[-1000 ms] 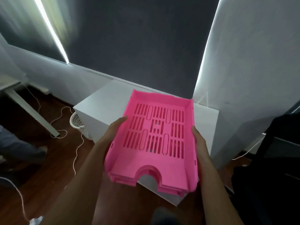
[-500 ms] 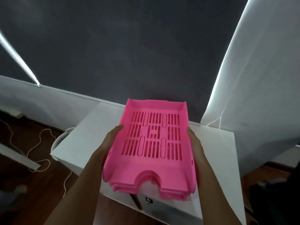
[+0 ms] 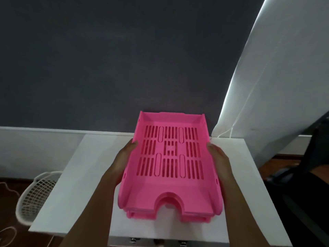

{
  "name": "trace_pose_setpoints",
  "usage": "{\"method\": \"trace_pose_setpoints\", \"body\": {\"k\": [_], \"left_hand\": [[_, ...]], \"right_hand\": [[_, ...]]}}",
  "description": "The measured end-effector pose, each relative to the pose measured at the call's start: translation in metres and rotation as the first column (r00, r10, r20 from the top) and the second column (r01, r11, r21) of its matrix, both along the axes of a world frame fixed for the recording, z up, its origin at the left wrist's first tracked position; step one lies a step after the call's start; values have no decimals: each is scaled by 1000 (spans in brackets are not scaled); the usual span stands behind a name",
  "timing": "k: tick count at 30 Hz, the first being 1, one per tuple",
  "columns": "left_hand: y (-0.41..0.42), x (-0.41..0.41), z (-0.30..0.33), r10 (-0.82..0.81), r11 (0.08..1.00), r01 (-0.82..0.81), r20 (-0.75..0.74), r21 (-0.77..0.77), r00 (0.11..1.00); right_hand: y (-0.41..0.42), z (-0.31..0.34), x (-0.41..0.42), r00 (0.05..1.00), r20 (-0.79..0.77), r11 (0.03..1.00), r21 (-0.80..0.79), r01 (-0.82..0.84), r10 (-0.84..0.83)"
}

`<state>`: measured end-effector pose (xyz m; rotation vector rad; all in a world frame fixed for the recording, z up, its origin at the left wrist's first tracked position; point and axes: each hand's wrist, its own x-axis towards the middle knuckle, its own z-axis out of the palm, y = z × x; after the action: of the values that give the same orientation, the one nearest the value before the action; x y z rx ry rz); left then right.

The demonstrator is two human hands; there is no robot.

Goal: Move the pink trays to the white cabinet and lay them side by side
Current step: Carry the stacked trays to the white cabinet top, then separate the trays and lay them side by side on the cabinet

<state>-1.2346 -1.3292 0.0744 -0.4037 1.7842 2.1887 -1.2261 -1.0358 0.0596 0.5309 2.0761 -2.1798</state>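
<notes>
From the head camera I saw a white mesh basket (image 3: 33,195) standing on the dark wooden floor (image 3: 10,234) just left of the white cabinet (image 3: 71,184). A dark blind (image 3: 124,59) hung behind the cabinet, with a white curtain (image 3: 277,82) to its right, and something dark (too dim for me to make out) filled the far right edge. Nothing lay on the cabinet top around the load. The pink trays (image 3: 170,168) sat nested in a stack over the middle of that top, notched front edge toward me; I could not tell whether the stack touched the surface. My left hand (image 3: 122,161) pressed flat against the stack's left wall and my right hand (image 3: 219,157) against its right wall, each grip closed on the trays, which lay squarely between them.
</notes>
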Motion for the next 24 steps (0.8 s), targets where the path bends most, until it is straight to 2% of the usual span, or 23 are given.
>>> {"method": "trace_pose_setpoints", "body": {"k": [1, 3, 8, 13, 19, 24], "left_hand": [[1, -1, -1, -7, 1000, 7, -57, -7, 998], [4, 0, -1, -7, 1000, 6, -135, -6, 991], [11, 2, 10, -53, 999, 51, -241, -11, 969], [40, 9, 28, -128, 992, 124, -284, -34, 950], [104, 15, 29, -109, 994, 101, -273, -43, 956], [180, 14, 25, -161, 981, 125, -263, -149, 951]], "right_hand": [[2, 5, 3, 999, -52, 998, 60, 20, -17], [-1, 15, 10, 992, -125, 1000, 29, -4, 8], [5, 29, 26, 986, -165, 1000, -7, -13, 12], [38, 33, 43, 984, -171, 999, -33, 37, -42], [102, 30, 50, 982, -179, 998, -42, 57, -63], [174, 31, 58, 984, -170, 999, -14, 46, -48]]}}
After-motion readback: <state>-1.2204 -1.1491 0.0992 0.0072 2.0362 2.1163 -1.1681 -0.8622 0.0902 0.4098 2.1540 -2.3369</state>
